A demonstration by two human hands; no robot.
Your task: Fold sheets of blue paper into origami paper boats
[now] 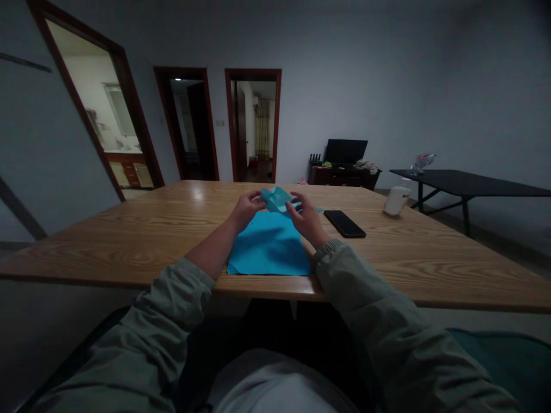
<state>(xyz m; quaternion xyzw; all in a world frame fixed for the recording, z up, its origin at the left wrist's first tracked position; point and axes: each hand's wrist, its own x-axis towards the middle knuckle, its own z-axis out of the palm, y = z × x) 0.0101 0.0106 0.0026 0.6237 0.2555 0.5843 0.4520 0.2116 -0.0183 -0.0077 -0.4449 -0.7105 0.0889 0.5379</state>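
A small folded piece of light blue paper (276,199) is held up between my two hands, above the far part of the blue sheets. My left hand (248,209) grips its left side between thumb and fingers. On its right side, my right hand (305,213) has its fingers closed on the paper. Flat blue sheets (270,246) lie on the wooden table (172,241) below my hands, near the front edge. A bit of light blue paper shows just beyond my right hand.
A black phone (344,223) lies to the right of the sheets. Farther right stands a whitish bottle or jar (396,201). Beyond the table are a black table (469,182) and a dark cabinet with a screen (345,151).
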